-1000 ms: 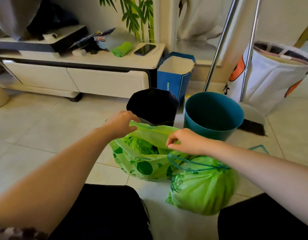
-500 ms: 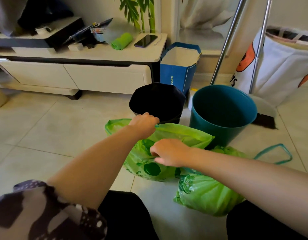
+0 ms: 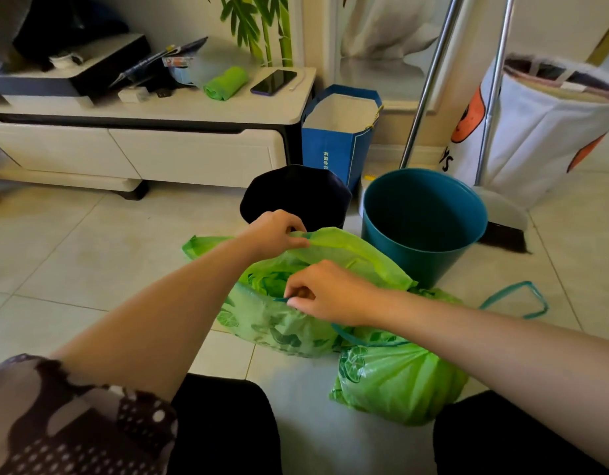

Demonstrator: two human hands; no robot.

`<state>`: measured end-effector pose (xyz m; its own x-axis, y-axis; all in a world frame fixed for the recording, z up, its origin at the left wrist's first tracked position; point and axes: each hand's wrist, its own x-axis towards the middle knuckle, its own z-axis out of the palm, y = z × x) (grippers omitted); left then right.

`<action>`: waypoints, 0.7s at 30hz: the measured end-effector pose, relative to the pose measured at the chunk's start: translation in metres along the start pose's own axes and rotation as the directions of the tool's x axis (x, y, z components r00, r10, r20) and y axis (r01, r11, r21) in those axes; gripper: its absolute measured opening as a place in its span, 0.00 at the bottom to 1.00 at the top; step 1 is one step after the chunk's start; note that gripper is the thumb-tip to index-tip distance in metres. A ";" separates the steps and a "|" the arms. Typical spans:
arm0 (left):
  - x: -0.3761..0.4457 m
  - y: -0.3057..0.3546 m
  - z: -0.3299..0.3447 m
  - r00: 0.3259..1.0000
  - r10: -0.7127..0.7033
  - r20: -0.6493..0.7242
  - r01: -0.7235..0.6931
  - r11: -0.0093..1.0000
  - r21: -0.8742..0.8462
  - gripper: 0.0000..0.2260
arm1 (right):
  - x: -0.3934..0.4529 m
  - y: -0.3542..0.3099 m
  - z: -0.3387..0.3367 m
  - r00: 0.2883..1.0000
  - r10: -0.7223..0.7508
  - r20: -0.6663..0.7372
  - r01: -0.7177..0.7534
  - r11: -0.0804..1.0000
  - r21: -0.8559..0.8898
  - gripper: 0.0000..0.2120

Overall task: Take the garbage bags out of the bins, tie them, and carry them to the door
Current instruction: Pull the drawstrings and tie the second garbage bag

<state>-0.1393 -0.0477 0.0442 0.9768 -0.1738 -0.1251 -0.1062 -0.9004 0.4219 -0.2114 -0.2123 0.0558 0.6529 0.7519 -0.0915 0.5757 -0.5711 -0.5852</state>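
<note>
An open green garbage bag point(image 3: 279, 323) lies on the tiled floor in front of a black bin point(image 3: 296, 197). My left hand point(image 3: 274, 231) pinches the far rim of that bag. My right hand point(image 3: 327, 293) pinches its near rim at the teal drawstring. A second green garbage bag point(image 3: 399, 382), cinched shut with a teal drawstring loop point(image 3: 515, 299) trailing right, lies under my right forearm. A teal bin point(image 3: 423, 221) stands just right of the black one, with no bag in it.
A low white TV cabinet point(image 3: 193, 156) runs along the left with a phone point(image 3: 274, 82) and a green roll point(image 3: 224, 84) on top. A blue paper bag point(image 3: 337, 145), broom and dustpan handles point(image 3: 491, 97) and a white laundry hamper point(image 3: 543, 132) stand behind the bins.
My view shifted closer and slightly lower. My left hand moved right along the far rim, my right hand came to the near rim, and the bag mouth now gapes wider.
</note>
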 end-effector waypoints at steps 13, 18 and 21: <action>-0.023 -0.001 -0.018 0.985 0.136 -0.106 -0.120 0.983 0.141 0.05 | -0.025 -0.003 -0.040 0.995 -0.026 -0.099 0.012 0.991 -0.132 0.07; -0.026 0.000 -0.024 0.993 0.082 -0.088 -0.089 0.993 -0.075 0.03 | -0.017 -0.003 -0.044 0.986 -0.031 -0.167 0.013 0.994 -0.109 0.07; -0.030 -0.004 -0.025 0.996 0.052 -0.066 -0.061 0.989 -0.136 0.06 | -0.014 -0.003 -0.044 0.982 -0.036 -0.183 0.022 0.997 -0.081 0.07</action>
<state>-0.1632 -0.0289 0.0689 0.9800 -0.1940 -0.0437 -0.1390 -0.8253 0.5473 -0.2009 -0.2357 0.0947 0.7106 0.6992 0.0787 0.6276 -0.5792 -0.5202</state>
